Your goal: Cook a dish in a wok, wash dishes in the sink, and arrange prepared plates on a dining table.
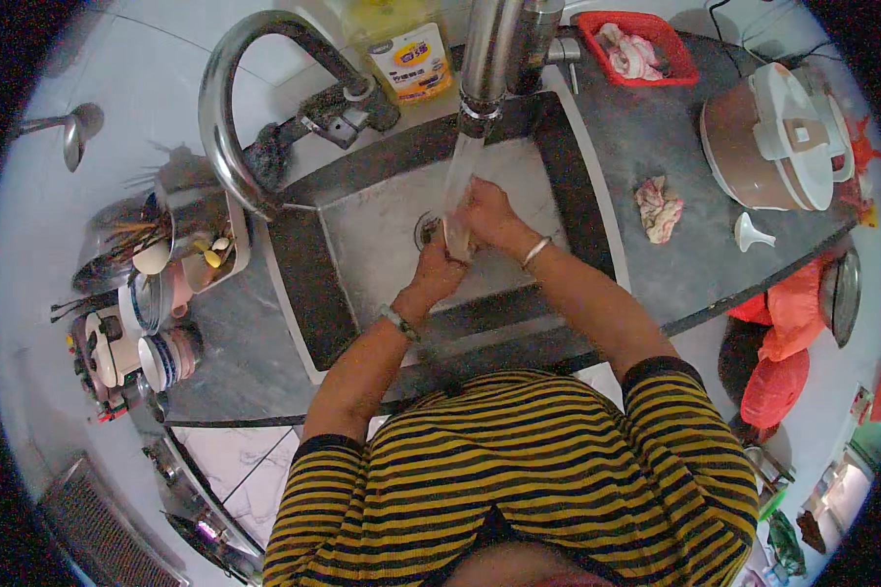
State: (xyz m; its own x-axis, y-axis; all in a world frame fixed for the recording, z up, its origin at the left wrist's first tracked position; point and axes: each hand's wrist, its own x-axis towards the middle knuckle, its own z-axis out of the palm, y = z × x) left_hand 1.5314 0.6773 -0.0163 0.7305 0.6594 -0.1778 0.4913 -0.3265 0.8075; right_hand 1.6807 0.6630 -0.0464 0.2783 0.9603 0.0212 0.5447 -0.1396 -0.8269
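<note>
Both hands are inside the sink [603,220], below a thick metal spout [482,81]. Running water [464,165] falls from it onto them. My left hand [439,268] is close to the drain [427,226], with a bracelet on its wrist. My right hand [490,213] is just beyond it, a pale bangle at the wrist. Between the hands shows a pale, wet, blurred shape [456,238]; whether it is an object or only water I cannot tell. My fingers are partly hidden by the stream.
A curved chrome faucet [213,110] and a yellow detergent bottle [411,62] stand behind the sink. Right are a crumpled cloth [658,209], a white spoon [752,232], a red basket [686,62] and a rice cooker [741,139]. Stacked bowls [158,363] and a utensil holder [238,242] stand left.
</note>
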